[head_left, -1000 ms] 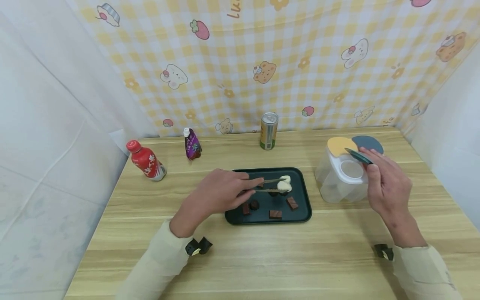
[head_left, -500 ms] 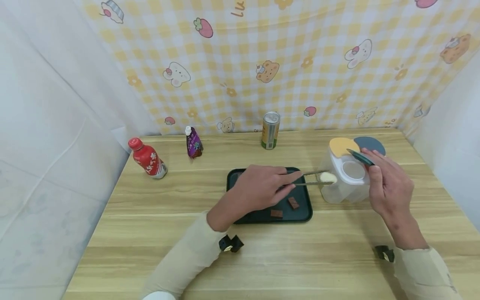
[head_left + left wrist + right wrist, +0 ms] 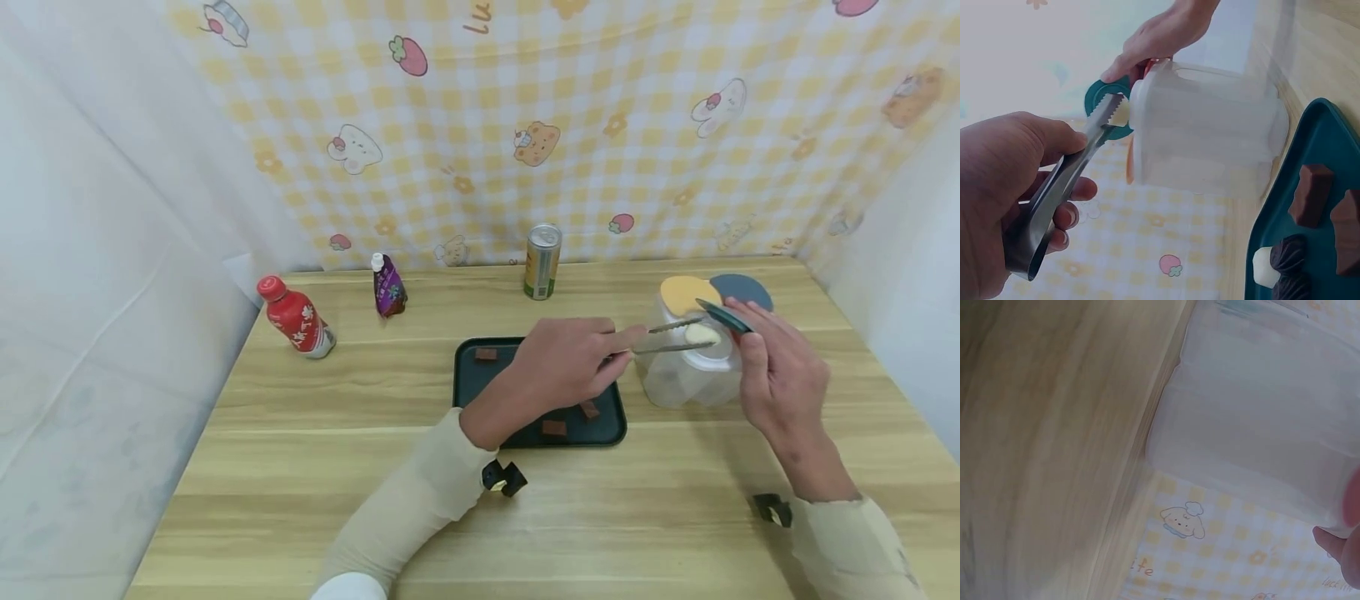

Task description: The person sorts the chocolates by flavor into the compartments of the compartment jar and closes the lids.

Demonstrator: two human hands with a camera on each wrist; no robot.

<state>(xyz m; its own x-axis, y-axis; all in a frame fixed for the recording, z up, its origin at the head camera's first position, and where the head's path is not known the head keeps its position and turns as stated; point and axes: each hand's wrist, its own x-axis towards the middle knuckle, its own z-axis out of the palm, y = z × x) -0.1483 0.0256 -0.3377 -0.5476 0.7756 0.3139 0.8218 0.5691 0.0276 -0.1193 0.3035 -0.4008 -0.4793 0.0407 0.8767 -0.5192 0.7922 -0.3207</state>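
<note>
My left hand [image 3: 570, 362] grips metal tongs [image 3: 1063, 187], whose serrated tips hold a white candy piece [image 3: 702, 334] at the round opening of a clear plastic container [image 3: 667, 382]. A dark teal flap lid [image 3: 722, 317] stands raised over that opening, pinched between the thumb and fingers of my right hand [image 3: 787, 375]. Partly under my left forearm lies a dark tray [image 3: 472, 392]. On it, the left wrist view shows brown chocolate bars [image 3: 1311, 195], dark ridged chocolates [image 3: 1288, 253] and a white piece [image 3: 1265, 267].
Yellow [image 3: 684, 294] and blue [image 3: 744, 289] flaps cover other parts of the container top; a bit of red flap [image 3: 1159, 64] shows beneath the right hand. Along the back stand a can [image 3: 542, 262] and a purple pouch [image 3: 390, 290]. A red bottle [image 3: 297, 318] is at left.
The tongs have lifted the white candy from the tray and carried it right to the container's opening. My right hand keeps the teal lid raised in place.
</note>
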